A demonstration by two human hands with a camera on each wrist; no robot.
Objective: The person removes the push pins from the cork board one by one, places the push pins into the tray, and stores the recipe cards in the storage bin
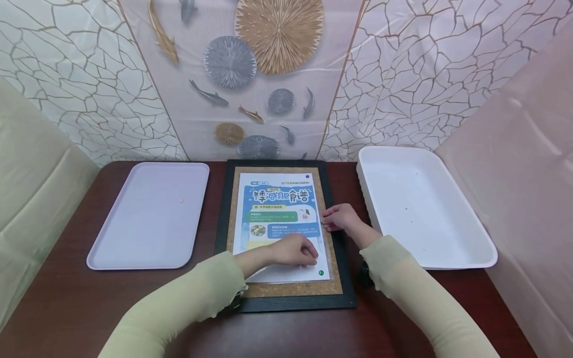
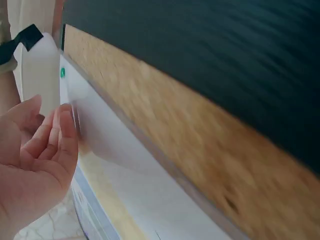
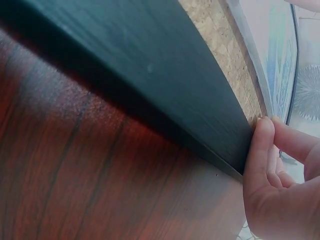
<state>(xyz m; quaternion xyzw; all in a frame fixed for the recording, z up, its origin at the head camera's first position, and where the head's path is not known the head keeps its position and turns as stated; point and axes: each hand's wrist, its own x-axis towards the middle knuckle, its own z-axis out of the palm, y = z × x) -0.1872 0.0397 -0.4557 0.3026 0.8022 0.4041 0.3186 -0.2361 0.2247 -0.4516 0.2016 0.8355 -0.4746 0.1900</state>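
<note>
A printed poster with blue Chinese lettering lies on a cork board with a black frame. At the poster's right edge, my right hand pinches with thumb and forefinger; the right wrist view shows these fingertips together at that edge. My left hand lies over the poster's lower part, fingers loosely bent and thumb apart. In the left wrist view its fingertips touch the sheet. A blue dot marks the poster's upper right corner, a green dot its lower right.
To the left lies a shallow pale tray bearing a tiny pinkish speck. A deeper white tray with several small dark specks stands at right. All rest on a dark reddish wooden table before a patterned backdrop.
</note>
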